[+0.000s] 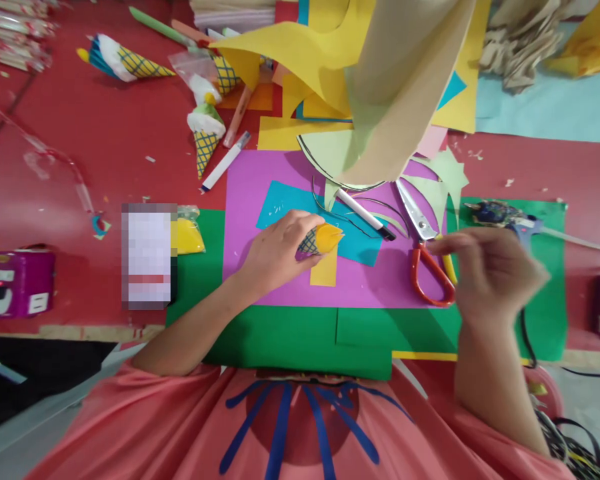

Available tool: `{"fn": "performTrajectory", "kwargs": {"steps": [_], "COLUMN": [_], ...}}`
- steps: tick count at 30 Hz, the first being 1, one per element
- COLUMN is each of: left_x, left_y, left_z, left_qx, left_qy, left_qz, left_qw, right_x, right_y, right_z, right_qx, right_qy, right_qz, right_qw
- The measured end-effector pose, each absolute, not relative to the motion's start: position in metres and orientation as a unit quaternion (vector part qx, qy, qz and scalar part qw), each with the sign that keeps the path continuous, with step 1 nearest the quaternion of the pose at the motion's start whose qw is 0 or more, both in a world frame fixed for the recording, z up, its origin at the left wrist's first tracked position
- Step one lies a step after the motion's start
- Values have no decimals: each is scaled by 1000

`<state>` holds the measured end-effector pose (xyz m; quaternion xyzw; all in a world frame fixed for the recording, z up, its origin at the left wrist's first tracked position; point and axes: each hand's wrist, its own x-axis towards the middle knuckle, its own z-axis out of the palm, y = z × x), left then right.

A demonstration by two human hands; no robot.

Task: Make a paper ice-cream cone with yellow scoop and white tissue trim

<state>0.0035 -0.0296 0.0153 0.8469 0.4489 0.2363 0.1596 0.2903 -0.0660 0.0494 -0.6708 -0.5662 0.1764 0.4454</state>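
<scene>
My left hand (pixel 279 252) is wrapped round a small paper cone (pixel 325 239), yellow with blue crossed lines, its yellow tip end pointing right. Below it lie a blue paper piece (pixel 360 250) and a yellow strip (pixel 324 272) on a purple sheet (pixel 250 287). My right hand (pixel 495 270) is raised at the right with thumb and forefinger pinched together; whatever may be between them is too small to make out. Just left of it are red-handled scissors (pixel 433 283), and a white marker (pixel 363 212) with a black cap lies between the hands.
A glue gun (pixel 523 227) rests on green sheets at the right. Finished cones (pixel 205 137), a phone (pixel 147 257) and a purple box (pixel 23 283) are at the left. Large curled yellow and pale papers (pixel 405 80) rise at the back.
</scene>
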Motion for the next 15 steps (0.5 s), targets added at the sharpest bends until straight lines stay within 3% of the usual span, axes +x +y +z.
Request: {"fn": "performTrajectory", "kwargs": {"steps": [3,9,15], "left_x": [4,5,6], "left_y": [-30,-33,-34], "left_z": [15,16,20], "left_qx": [845,826,788], "left_qy": [453,478,511], "left_qz": [235,235,217], "left_qw": [159,186,265], "right_x": [340,413,413], "right_y": [-81,-98,-75], "right_z": [52,40,33], "right_qx": [-744,-868,-898], "right_qy": [-505,-473,-387], "right_qz": [18,-1,132], "right_qw": [436,153,160]}}
